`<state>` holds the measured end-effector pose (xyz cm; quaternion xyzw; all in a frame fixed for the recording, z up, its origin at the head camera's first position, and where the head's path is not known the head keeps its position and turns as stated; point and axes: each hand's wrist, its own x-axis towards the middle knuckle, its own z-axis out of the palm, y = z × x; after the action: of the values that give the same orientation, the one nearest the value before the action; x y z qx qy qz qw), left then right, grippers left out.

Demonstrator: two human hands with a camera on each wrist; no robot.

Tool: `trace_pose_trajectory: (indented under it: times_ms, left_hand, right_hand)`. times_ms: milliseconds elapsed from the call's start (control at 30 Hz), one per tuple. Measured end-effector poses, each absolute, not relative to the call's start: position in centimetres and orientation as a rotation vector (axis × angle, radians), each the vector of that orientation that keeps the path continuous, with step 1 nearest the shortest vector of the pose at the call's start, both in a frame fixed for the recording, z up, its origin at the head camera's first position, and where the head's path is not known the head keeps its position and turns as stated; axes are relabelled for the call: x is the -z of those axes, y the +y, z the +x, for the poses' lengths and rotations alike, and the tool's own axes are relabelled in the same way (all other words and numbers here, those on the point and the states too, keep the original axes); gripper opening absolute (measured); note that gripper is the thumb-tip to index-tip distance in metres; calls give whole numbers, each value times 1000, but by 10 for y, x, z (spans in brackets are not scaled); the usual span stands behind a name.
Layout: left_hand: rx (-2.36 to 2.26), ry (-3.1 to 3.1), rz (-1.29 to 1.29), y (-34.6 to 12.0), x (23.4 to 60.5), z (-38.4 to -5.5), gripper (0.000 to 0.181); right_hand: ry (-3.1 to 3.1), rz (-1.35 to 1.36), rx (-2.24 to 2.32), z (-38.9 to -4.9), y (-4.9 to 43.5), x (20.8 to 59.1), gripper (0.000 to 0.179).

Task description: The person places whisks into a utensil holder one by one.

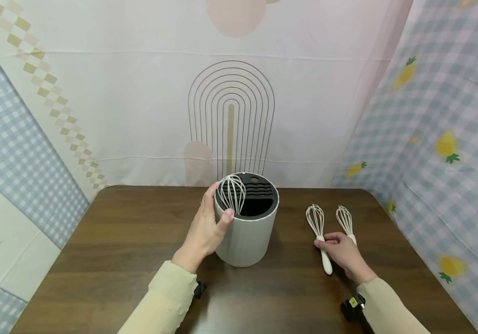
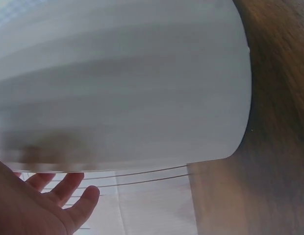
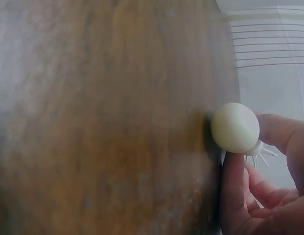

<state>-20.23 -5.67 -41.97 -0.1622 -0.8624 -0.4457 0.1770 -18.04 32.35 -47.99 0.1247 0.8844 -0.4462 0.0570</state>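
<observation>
- Well behind everything, a white cloth (image 1: 147, 106) hangs, printed with thin arches; blue-and-white checked cloth (image 1: 423, 106) hangs at the right, with yellow pineapples, and more checks show at the left.
- Below it stretches the brown wooden table (image 1: 109, 260), with a visible grain and rounded far corners.
- Near the table's far edge stands the white container (image 1: 245, 241), upright and round, its top fitted with a black lid (image 1: 257, 185) that has slots and 1 larger opening at the front.
- 2 pale yellow sleeves reach in from the near side: the left sleeve (image 1: 161, 297) and the right sleeve (image 1: 389, 304).
- The left hand (image 1: 205, 225) holds the container in a wide grasp, thumb at the front rim and fingers along the left side.
- The right hand (image 1: 341, 250) is narrow, thumb and fingers pinching the upper handle of the held whisk (image 1: 320, 239), right of the container; whether that whisk touches the table I cannot tell.
- Of 3 white whisks, the upright whisk (image 1: 231, 192) is in the container, wires up, beside the left thumb; the far-right whisk (image 1: 347, 225) lies just beyond the right hand, its handle partly hidden.
- Smallest are 2 black gadgets (image 1: 349, 308), 1 at each wrist.
</observation>
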Motion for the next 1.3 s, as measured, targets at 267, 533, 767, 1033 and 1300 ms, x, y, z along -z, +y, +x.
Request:
trace_pose_trajectory:
  times_ms: [267, 533, 767, 1033, 1300]
  left_hand:
    - [1253, -2469, -464, -58, 417, -201, 79]
    - [1255, -2451, -460, -58, 418, -202, 79]
    - [1257, -2441, -446, -56, 421, -204, 77]
    - [1247, -2448, -433, -52, 421, -204, 79]
    - [1211, -2463, -403, -53, 422, -205, 79]
  right_hand:
    - [2724, 378, 1312, -182, 322, 482, 51]
    - [2726, 371, 1263, -185, 322, 482, 50]
    - [2692, 380, 1266, -183, 323, 479, 57]
    - [2652, 382, 1317, -186, 327, 478, 55]
    - [2612, 341, 1424, -190, 318, 456, 57]
